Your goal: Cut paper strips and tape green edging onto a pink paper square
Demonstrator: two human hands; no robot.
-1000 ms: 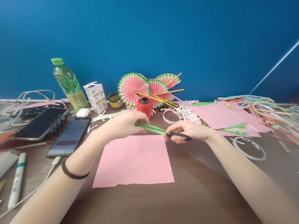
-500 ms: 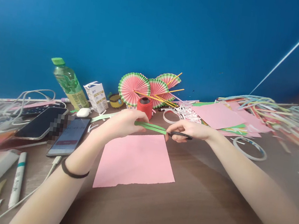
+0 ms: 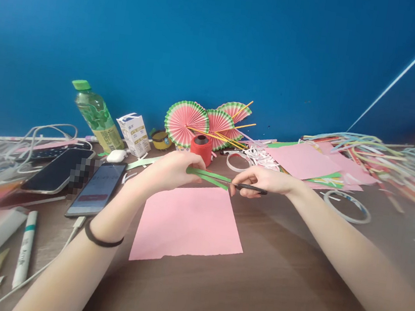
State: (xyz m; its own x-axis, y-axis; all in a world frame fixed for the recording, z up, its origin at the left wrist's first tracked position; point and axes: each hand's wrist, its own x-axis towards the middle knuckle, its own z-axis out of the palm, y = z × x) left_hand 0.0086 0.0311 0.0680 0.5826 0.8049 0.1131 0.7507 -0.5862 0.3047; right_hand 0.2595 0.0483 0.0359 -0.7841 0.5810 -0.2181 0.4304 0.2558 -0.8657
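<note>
As the head camera sees it: the green strip (image 3: 208, 176) hangs in the air above the pink sheet (image 3: 186, 224) on the table (image 3: 269, 296).
Change: its lower sliver now splays away from the upper one (half a second ago they lay close), so the cut looks further along.
Left hand (image 3: 173, 170): pinched on the strip's near end, wrist bent inward.
Right hand (image 3: 265, 179): closed round the scissors (image 3: 251, 188), blades nearly shut at the strip's far end.

Pink sheet (image 3: 188, 224) on table (image 3: 270, 286); bottle (image 3: 95, 118), phone (image 3: 96, 189), red spool (image 3: 201, 149), paper fans (image 3: 186, 122) behind.
</note>
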